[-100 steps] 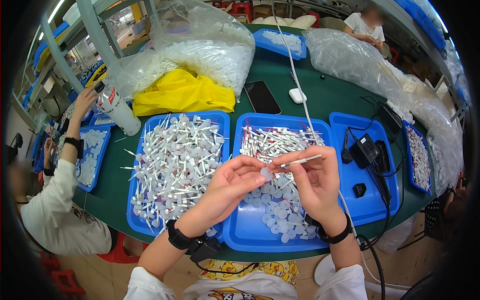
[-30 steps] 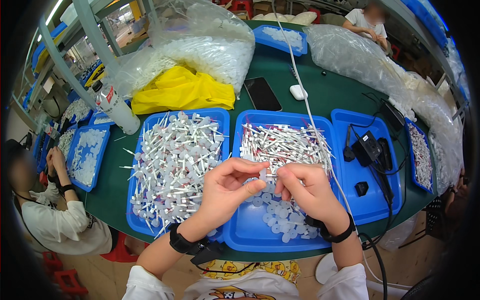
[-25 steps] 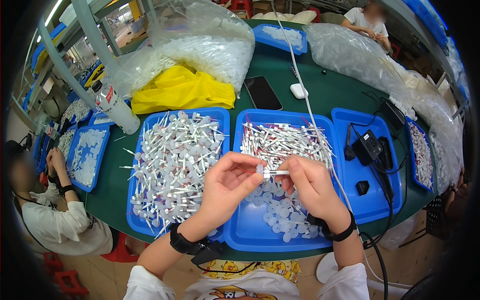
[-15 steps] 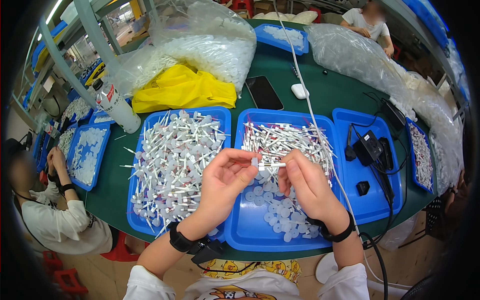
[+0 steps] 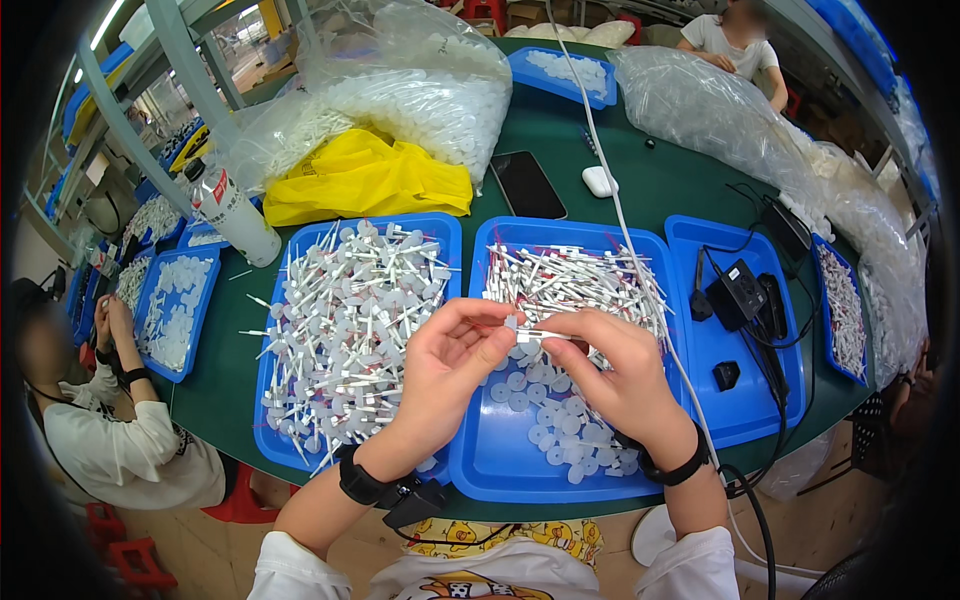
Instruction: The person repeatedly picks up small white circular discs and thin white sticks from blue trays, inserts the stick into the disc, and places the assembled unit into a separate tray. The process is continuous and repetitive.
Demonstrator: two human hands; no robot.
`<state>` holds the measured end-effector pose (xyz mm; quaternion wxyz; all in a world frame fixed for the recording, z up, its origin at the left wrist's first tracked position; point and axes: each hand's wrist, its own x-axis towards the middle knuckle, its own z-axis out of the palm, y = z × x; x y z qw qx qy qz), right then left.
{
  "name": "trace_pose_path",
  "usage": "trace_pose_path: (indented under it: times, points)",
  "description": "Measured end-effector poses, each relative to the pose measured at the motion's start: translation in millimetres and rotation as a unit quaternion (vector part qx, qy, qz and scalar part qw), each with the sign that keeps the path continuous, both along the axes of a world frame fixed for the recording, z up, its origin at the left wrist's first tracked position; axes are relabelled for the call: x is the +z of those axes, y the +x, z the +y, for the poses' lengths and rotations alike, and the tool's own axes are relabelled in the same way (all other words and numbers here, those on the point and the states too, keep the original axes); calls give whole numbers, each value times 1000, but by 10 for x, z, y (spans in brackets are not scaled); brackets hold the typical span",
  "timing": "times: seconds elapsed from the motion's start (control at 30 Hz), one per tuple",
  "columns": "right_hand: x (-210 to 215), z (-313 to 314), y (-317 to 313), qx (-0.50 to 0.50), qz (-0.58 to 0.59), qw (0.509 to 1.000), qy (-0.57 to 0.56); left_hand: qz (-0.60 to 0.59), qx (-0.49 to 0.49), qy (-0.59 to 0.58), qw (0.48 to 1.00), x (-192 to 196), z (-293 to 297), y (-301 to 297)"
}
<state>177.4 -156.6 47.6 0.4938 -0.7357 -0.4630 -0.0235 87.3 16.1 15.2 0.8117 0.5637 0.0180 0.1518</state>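
Above the middle blue tray (image 5: pixel 490 470), my two hands meet at one small part. My left hand (image 5: pixel 450 360) pinches a translucent white disc (image 5: pixel 511 324), seen nearly edge-on between thumb and fingertips. Thumb and forefinger of my right hand (image 5: pixel 615 370) close on a thin white stick-like piece (image 5: pixel 535 336), which lies against the disc. Whether it passes through the disc is too small to tell. Below my hands, loose translucent discs (image 5: pixel 565 425) lie in the near half of the tray. White stick-like pieces with red wires (image 5: pixel 560 280) fill its far half.
The left blue tray (image 5: pixel 265 430) holds many sticks with discs on them. A right tray (image 5: pixel 780 400) carries black adapters and cables. A white cable (image 5: pixel 622 215) runs across the middle tray. Beyond lie a phone (image 5: pixel 528 185), yellow bag (image 5: pixel 370 180) and bottle (image 5: pixel 235 215). Co-workers sit left and far right.
My right hand has shifted its grip left along the stick, closer to the disc, with its fingers now stretched further over. My left hand stays nearly where it was.
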Motion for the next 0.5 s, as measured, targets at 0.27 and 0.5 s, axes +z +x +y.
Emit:
trace_pose_path:
  times: [0.27,0.5]
  points:
    - [-13,-4,-9,-3,1,1000,-26,16,23,-41,999,91,-3,26]
    - [-14,-6,-16,-39,79,996,-21,12,176,15,984,28,39,35]
